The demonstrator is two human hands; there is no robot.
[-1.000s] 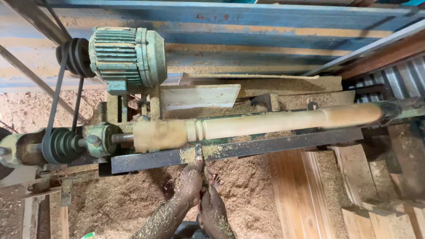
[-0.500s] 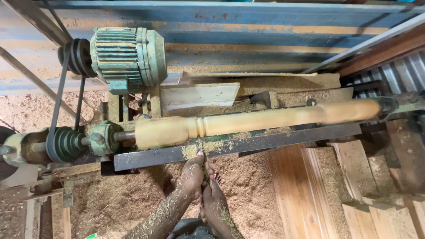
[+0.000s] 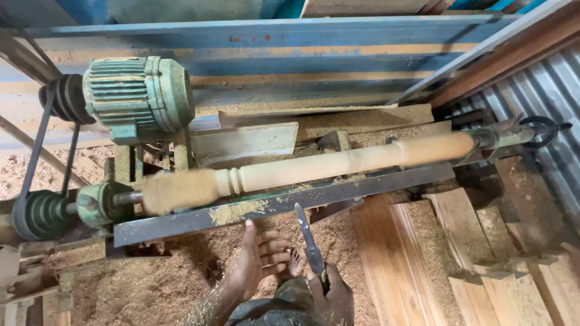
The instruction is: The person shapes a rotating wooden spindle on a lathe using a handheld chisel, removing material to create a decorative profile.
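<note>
The right hand (image 3: pixel 331 296) is clenched around a long flat steel chisel (image 3: pixel 309 238), its blade tip just below the dark metal tool rest bar (image 3: pixel 290 202). The left hand (image 3: pixel 257 259) is released, fingers spread, beside the chisel. Behind the bar, the pale turned wooden spindle (image 3: pixel 314 169) sits in the lathe.

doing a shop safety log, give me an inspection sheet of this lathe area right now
surface: steel rest bar along the lathe front, dusted with sawdust; floor deep in sawdust
job's things: spindle mounted between the lathe ends, beads cut near its left end, which looks blurred; chisel pointing up at the bar, tip short of the wood
clutter: planks stacked lower right; board behind the spindle
grippers: left hand open, fingers spread, holding nothing, below the bar; right hand closed on the chisel handle
cables: none seen; belts run from the motor to the pulley, unguarded
surroundings: blue beam behind; corrugated sheet at right
</note>
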